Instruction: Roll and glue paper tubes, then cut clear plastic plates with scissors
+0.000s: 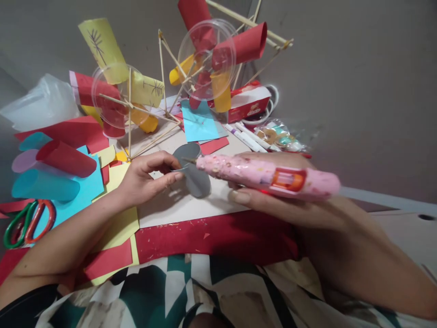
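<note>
A grey rolled paper tube (pixel 197 180) stands on the white board, pinched at its near-left edge between the thumb and fingers of my left hand (pixel 150 175). My right hand (pixel 273 196) is wrapped round a pink hot glue gun (pixel 235 171), whose metal nozzle points left over the tube's rim. Whether the nozzle touches the paper I cannot tell. Under the tube lies the white board (pixel 164 214), on a dark red cloth (pixel 218 237).
Stick-and-paper wheels with clear plastic discs (pixel 223 59) stand at the back. Coloured paper tubes (pixel 66 157) and scissors (pixel 30 223) lie at left among paper sheets. Markers (pixel 246 139), a red box (pixel 249 105) and a plastic bag of tape (pixel 282 134) are at back right.
</note>
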Demonstrator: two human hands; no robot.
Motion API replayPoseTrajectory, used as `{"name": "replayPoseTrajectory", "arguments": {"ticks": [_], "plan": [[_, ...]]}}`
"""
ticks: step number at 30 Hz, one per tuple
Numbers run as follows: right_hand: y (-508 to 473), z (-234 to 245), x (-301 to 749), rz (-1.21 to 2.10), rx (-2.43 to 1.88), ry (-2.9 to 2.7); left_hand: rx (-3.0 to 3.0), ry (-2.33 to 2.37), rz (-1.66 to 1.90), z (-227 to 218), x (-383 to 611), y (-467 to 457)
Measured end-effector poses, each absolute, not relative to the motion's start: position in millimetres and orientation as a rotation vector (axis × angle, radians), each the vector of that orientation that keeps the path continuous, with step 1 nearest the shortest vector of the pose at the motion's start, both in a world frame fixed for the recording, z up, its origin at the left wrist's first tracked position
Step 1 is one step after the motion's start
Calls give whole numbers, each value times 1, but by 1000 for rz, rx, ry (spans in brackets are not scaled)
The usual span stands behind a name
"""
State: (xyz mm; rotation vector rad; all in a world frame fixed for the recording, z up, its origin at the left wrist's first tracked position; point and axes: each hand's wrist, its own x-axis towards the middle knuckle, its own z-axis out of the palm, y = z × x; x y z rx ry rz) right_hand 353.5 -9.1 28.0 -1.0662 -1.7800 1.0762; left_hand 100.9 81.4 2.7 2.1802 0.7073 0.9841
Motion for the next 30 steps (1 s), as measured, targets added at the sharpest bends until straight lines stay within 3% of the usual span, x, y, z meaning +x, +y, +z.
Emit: {"name": "replayPoseTrajectory", "arguments": {"ticks": [30], "plan": [[22,27,372,1174,-905,-1926,2239,642,990,2,100,87]]}}
